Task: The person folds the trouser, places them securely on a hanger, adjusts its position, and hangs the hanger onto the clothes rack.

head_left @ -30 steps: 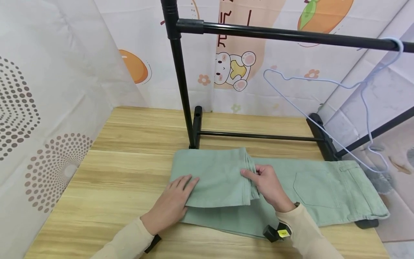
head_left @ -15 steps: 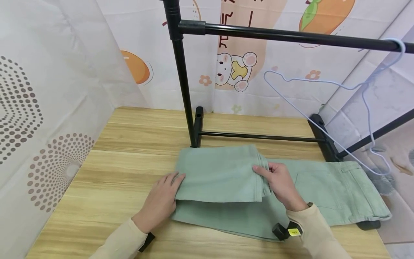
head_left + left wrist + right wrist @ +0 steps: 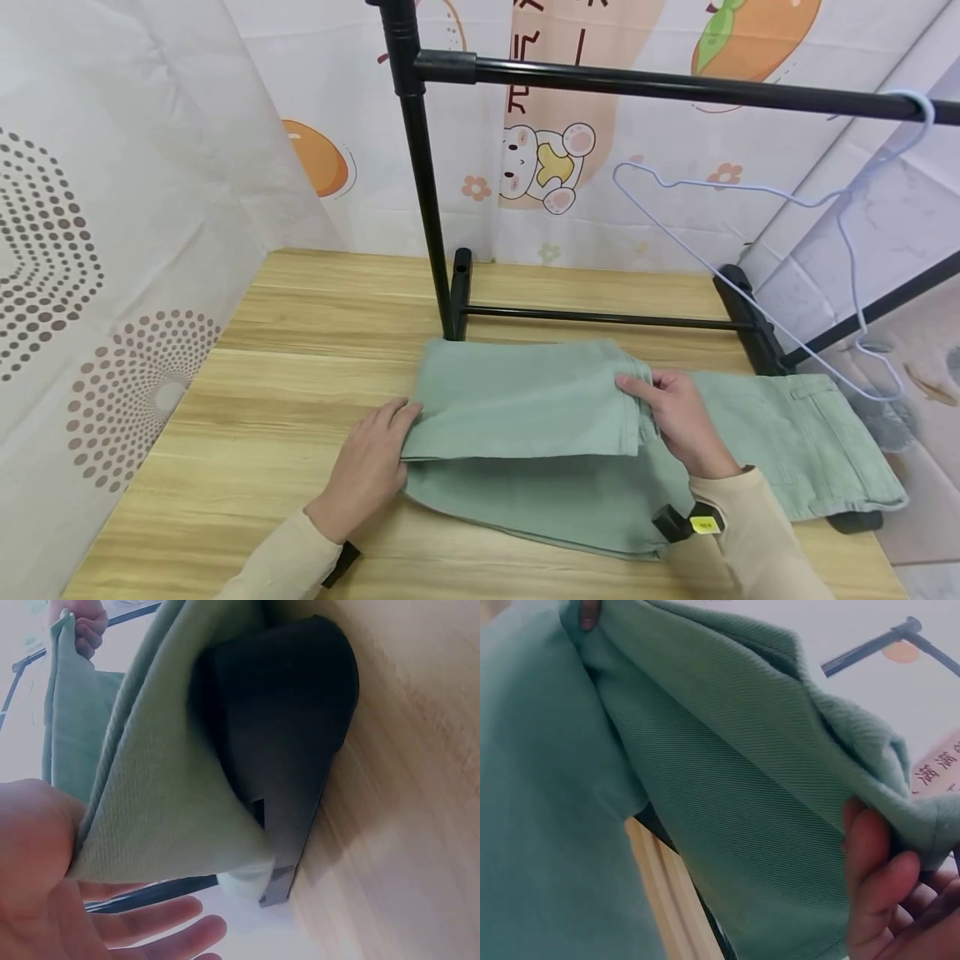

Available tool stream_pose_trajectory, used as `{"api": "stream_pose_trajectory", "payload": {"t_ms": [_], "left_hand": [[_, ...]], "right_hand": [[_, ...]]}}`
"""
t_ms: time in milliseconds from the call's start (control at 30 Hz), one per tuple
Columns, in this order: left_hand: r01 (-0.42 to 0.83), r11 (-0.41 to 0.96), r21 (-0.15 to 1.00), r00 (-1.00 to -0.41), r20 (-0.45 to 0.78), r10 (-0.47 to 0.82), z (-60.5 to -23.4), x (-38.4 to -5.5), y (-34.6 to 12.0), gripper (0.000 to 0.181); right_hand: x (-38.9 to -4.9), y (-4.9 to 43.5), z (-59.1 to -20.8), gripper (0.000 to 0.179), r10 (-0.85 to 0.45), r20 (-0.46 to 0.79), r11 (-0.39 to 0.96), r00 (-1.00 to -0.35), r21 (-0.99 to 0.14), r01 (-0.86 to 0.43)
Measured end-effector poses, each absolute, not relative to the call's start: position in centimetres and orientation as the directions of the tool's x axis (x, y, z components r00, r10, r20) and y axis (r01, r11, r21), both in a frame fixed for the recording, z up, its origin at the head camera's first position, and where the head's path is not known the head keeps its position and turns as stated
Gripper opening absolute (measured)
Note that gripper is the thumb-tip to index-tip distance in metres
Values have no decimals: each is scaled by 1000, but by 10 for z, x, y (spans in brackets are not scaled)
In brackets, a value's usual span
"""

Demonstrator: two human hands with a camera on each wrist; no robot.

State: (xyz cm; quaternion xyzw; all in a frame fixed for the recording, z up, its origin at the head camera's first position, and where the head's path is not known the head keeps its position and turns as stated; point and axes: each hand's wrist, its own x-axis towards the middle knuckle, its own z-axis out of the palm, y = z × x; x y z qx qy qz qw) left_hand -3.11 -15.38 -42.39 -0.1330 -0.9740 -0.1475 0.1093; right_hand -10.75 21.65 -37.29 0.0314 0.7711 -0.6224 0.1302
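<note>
Pale green trousers [image 3: 750,433] lie lengthwise on the table, waistband to the right, with the legs folded back over them. My right hand [image 3: 686,421] pinches the hem end of the folded legs, thumb on top, and holds it raised. In the right wrist view, curled fingers [image 3: 877,877] grip the hem edge. At the left fold, my left hand [image 3: 371,458] holds the cloth between thumb and fingers; the left wrist view shows its fingers [image 3: 165,922] stretched out behind the fabric. The front edge of the upper layer stands off the layer below.
A black garment rack [image 3: 427,200] stands behind the trousers, its top rail [image 3: 660,83] crossing above. A light blue wire hanger [image 3: 750,185] hangs from the rail at right. The wooden table [image 3: 300,333] extends to the left, bordered by printed curtains [image 3: 142,167].
My right hand has moved right, drawing the raised hem end with it. My left hand has shifted slightly left and down, from on top of the cloth to its fold edge.
</note>
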Motion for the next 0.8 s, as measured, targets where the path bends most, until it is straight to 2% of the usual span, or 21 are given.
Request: {"api": "stream_pose_trajectory", "payload": {"t_ms": [200, 467, 667, 800], "left_hand": [[272, 922, 276, -943, 267, 199, -427, -30, -150, 61], [194, 920, 341, -977, 151, 150, -429, -30, -142, 61], [206, 907, 366, -978, 120, 173, -429, -31, -136, 50], [223, 898, 379, -972, 151, 178, -426, -35, -136, 42]], "right_hand": [[-105, 230, -367, 15, -94, -208, 147, -974, -970, 193], [-105, 244, -362, 18, -51, -187, 83, -981, -980, 182], [-109, 256, -362, 21, -49, -197, 57, -979, -979, 195], [-111, 262, -365, 18, -66, -203, 56, -977, -978, 199]]}}
